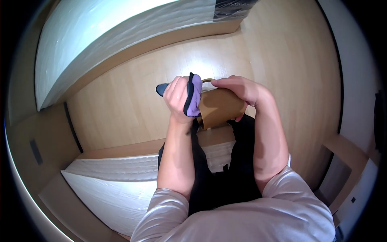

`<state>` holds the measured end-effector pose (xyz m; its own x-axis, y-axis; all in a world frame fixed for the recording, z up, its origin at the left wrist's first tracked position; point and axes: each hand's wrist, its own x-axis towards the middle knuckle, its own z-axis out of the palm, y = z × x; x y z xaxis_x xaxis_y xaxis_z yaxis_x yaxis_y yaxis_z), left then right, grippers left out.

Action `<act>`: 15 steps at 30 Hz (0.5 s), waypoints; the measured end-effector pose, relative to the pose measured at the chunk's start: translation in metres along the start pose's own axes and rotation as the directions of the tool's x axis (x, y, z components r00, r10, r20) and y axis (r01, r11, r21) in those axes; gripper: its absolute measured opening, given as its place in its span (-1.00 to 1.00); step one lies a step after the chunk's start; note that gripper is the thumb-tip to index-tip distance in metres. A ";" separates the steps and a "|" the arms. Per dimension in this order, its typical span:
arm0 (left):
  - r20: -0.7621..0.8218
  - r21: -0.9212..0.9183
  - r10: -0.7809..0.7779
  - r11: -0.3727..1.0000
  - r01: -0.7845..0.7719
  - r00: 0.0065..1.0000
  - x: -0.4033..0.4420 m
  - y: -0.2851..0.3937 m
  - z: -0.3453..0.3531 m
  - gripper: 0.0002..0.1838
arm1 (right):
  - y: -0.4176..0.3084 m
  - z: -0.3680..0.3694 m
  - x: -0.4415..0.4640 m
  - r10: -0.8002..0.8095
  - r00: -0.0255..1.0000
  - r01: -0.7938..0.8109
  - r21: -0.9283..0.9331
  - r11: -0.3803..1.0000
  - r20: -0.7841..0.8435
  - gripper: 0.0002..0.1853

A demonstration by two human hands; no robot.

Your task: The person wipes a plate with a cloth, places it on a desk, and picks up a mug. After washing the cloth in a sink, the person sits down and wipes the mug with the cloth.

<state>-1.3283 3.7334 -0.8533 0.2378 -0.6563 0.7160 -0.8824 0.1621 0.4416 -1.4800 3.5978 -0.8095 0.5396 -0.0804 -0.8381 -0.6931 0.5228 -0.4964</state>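
My left hand [176, 96] is closed around a purple cloth thing with black trim [194, 95]. A dark grey rounded end of it sticks out on the left side of the fist. I cannot tell exactly what it is. My right hand [242, 92] curves over the top and far side of a tan, rounded, open-ended holder [221, 105], with fingertips showing below its right end. A thin brownish loop [207, 80] rises at the holder's upper left, by my right fingertips. The purple cloth touches or overlaps the holder's left opening. Both things are held above my lap.
I sit on a white, plastic-covered mattress [117, 193] on a wooden base. Across the wood floor [121, 101] lies another wrapped mattress [117, 36] on its base. A wooden panel [44, 133] stands at left, and a wooden frame [350, 153] at right near the wall.
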 end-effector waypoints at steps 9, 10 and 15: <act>0.200 -0.541 -0.696 0.508 0.670 0.689 -0.024 -0.015 0.030 -0.55 | 0.007 0.012 0.026 -0.511 0.837 0.474 -0.209 0.855 -0.195 -0.61; 0.349 -0.570 -0.756 0.297 0.766 0.553 -0.026 -0.019 0.029 -0.55 | 0.005 0.018 0.022 -0.587 0.780 0.550 -0.211 0.808 -0.218 -0.71; 0.794 -0.391 -0.559 -0.168 0.905 0.240 -0.031 -0.033 0.019 -0.69 | 0.009 0.027 0.030 -0.908 0.400 0.722 -0.568 0.395 -0.124 -0.57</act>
<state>-1.3145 3.7345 -0.9001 0.2276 -0.8329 -0.5044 0.5227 -0.3326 0.7850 -1.4569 3.6231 -0.8330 0.7860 -0.6120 0.0874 -0.1561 -0.3334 -0.9298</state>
